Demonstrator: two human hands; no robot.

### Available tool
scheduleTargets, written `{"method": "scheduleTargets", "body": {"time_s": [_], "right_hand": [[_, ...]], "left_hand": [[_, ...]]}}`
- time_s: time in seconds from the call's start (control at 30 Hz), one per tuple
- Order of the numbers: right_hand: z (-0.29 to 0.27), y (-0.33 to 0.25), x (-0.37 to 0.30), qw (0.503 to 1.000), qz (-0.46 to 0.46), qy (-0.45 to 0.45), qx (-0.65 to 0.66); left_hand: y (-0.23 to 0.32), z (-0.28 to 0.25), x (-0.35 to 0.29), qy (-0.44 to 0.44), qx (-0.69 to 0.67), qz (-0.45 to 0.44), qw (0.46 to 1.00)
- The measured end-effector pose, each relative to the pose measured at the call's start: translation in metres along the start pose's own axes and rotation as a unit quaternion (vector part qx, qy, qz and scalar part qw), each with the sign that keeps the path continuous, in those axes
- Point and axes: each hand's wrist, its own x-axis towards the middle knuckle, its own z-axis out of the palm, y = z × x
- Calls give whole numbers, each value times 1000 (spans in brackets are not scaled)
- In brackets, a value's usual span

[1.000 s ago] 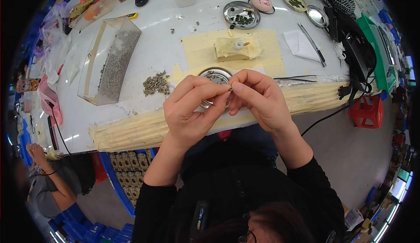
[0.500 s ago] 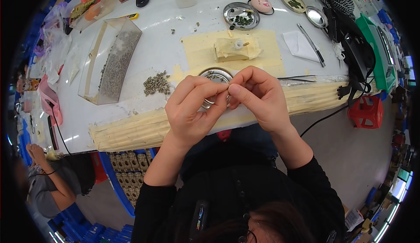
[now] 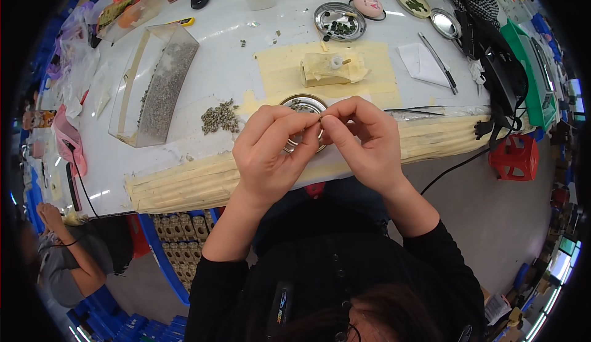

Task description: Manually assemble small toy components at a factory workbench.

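Observation:
Over a round metal dish (image 3: 306,100), my two hands meet fingertip to fingertip. My left hand (image 3: 269,151) is closed in a pinch, and my right hand (image 3: 364,142) pinches from the other side. A tiny dark piece shows between the fingertips, too small to name. The hands cover much of the dish, which holds some small greyish bits. Left of them lies a loose pile of small grey-green pieces (image 3: 220,117). Just beyond the dish stands a block wrapped in cream tape (image 3: 320,74), with a small white cap and a short peg on top.
A clear plastic box (image 3: 163,90) with grey granules stands at left. Metal plates with dark green pieces (image 3: 340,22) lie farther back. A pen (image 3: 438,64) rests on white paper at right, near black tweezers (image 3: 415,111). Cream padding (image 3: 184,182) lines the table's near edge. Another person's arm (image 3: 86,268) shows at lower left.
My right hand has shifted slightly, its fingertips tilting a little. The tiny dark piece at the fingertips shows more plainly. My left hand stays almost in place.

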Motion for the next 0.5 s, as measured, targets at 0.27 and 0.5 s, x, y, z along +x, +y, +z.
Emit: {"method": "scheduleTargets", "body": {"time_s": [0.27,0.5], "right_hand": [[-7,-6,3,970,155,-70,174],[-6,-5,2,966,158,-67,194]], "left_hand": [[1,-5,3,-19,-39,-4,999],[3,-6,4,-24,-70,-34,997]]}}
